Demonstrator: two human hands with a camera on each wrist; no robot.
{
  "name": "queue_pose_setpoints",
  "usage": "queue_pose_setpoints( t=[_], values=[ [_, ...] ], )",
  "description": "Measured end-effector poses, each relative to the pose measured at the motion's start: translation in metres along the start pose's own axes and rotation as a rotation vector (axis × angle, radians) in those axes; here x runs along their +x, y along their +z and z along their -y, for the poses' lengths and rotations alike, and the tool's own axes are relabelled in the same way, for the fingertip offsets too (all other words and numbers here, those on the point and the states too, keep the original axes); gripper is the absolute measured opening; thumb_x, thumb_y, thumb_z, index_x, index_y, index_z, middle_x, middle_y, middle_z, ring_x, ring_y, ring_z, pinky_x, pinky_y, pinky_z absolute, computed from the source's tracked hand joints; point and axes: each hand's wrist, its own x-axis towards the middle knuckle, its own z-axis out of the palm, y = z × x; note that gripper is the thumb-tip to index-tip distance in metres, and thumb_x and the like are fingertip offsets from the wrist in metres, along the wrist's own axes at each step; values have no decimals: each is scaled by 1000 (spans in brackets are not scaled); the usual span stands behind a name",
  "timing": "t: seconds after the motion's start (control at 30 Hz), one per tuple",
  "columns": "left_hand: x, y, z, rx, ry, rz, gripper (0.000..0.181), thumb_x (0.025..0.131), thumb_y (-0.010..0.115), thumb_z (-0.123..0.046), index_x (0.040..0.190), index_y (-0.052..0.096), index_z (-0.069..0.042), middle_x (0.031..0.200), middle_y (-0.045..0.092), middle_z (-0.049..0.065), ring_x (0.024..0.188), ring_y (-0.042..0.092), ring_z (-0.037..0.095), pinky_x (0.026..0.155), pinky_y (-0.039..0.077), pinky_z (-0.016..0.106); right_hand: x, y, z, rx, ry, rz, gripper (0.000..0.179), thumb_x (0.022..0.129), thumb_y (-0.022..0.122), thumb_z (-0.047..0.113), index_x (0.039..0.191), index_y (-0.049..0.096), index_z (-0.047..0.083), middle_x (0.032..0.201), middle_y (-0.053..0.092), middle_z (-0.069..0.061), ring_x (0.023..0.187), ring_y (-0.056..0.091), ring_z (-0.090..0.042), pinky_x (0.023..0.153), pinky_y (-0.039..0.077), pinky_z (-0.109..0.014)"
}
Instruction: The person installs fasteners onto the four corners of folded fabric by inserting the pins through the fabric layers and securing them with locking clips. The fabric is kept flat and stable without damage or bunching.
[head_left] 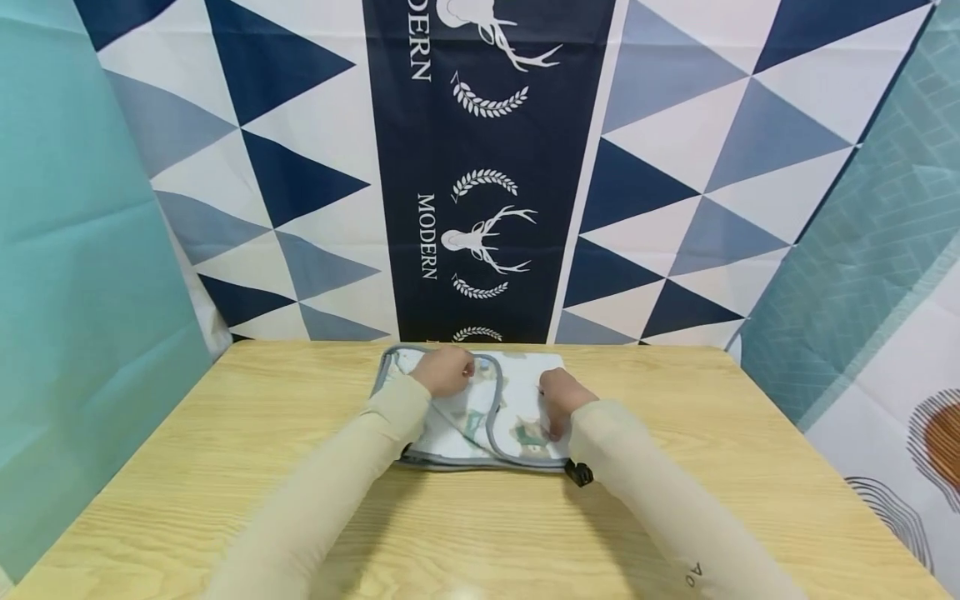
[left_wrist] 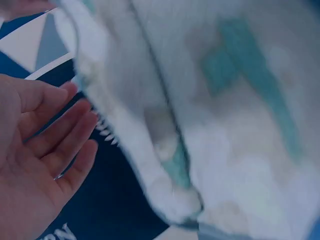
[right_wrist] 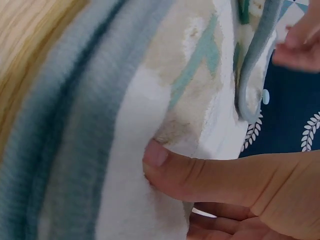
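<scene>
A folded white fleece cloth [head_left: 517, 392] with grey edging and a beige and green animal print lies at the back of the table. My right hand [head_left: 564, 400] grips its right side; in the right wrist view the thumb [right_wrist: 185, 175] presses on top while the other fingers go under the layer. Over the upper left part is my left hand [head_left: 447, 371]. In the left wrist view its fingers [left_wrist: 70, 130] are loosely bent, with the fingertips beside the cloth's edge [left_wrist: 127, 165]. A small pale blue button [right_wrist: 265, 96] shows at the edging.
The wooden table [head_left: 225, 483] extends around the cloth. Directly behind stands a hanging patterned fabric [head_left: 480, 167] with navy triangles and deer heads. Teal fabric [head_left: 82, 250] hangs at the left. A small black object [head_left: 579, 473] shows beneath the right cuff.
</scene>
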Motion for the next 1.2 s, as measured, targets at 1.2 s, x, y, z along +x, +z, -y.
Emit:
queue_pose_setpoints(
  t=[1.2],
  values=[
    [11, 20, 6, -80, 88, -97, 4, 87, 68, -7, 83, 67, -8, 88, 71, 4, 83, 60, 19, 88, 37, 41, -2, 1, -10, 112, -3, -22, 81, 55, 92, 6, 128, 59, -3, 135, 57, -19, 128, 51, -37, 104, 47, -42]
  ],
)
